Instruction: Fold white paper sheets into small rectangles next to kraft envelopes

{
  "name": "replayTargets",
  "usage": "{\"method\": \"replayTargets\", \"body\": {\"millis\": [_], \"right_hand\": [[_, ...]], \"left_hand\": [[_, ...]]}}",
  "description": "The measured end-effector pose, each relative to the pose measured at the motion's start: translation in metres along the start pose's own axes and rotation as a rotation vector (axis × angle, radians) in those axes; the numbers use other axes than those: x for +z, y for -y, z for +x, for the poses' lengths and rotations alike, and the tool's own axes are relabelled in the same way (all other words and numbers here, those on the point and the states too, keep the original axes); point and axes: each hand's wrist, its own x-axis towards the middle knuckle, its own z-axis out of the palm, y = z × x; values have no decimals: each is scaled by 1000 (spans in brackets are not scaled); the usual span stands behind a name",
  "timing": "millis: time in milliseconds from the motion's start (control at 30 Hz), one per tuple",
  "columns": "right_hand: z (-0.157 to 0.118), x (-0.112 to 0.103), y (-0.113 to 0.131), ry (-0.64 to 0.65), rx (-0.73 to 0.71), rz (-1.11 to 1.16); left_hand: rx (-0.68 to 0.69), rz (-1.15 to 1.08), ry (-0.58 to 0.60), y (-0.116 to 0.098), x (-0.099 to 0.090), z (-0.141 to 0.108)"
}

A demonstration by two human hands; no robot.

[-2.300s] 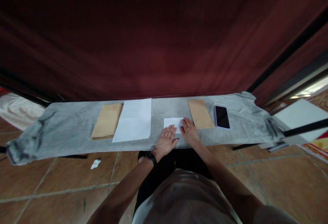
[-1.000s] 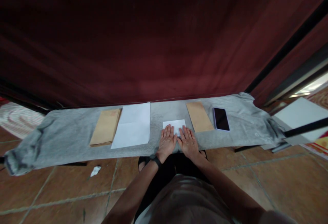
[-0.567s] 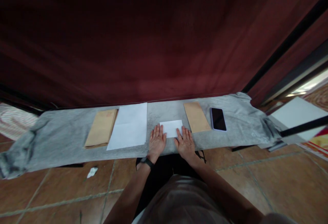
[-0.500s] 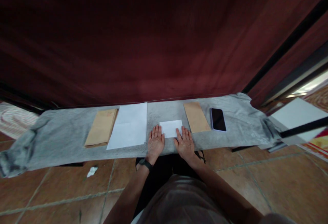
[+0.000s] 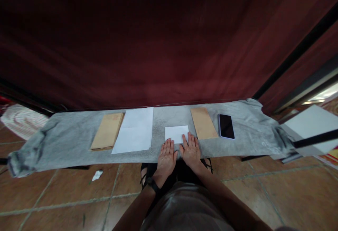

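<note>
A small white folded sheet of paper (image 5: 176, 133) lies flat on the grey cloth in front of me. My left hand (image 5: 167, 155) lies flat with its fingers stretched, its fingertips at the paper's near left edge. Over the paper's near right corner rest the fingertips of my right hand (image 5: 190, 151), which is also flat and open. Neither hand grips anything. To the left lie large white sheets (image 5: 134, 130), and beyond them a stack of brown envelopes (image 5: 107, 131). A single brown envelope (image 5: 204, 123) lies just right of the folded paper.
A smartphone (image 5: 226, 126) lies right of the single envelope. The grey cloth (image 5: 63, 136) covers a narrow bench against a dark red curtain (image 5: 158, 48). A white scrap (image 5: 97, 175) is on the tiled floor. A black bar (image 5: 315, 138) crosses at the right.
My left hand has slid right and toward me, from the folded paper's left side to its near edge. My right hand stays at the near right corner. The view has shifted slightly.
</note>
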Motion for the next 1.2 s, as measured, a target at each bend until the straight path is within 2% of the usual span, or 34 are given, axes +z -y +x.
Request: {"method": "replayTargets", "body": {"millis": [133,367,467,633,867,1067,1200], "right_hand": [[0,1,1,-5,-3,1],[0,0,2,-28,-2,-28],[1,-3,3,-18,-1,-40],[2,-7,3,23,6,-49],[14,-7,-1,53,-11,-1],[49,2,10,180,-214,101],[54,11,3,200,-164,43]], "left_hand": [[-38,20,61,2,-4,12],[-65,-38,194,5,-2,72],[-107,-24,199,11,2,84],[-114,-13,134,17,8,76],[-5,-45,27,18,12,50],[7,-35,46,18,11,49],[-13,-36,45,16,10,49]]}}
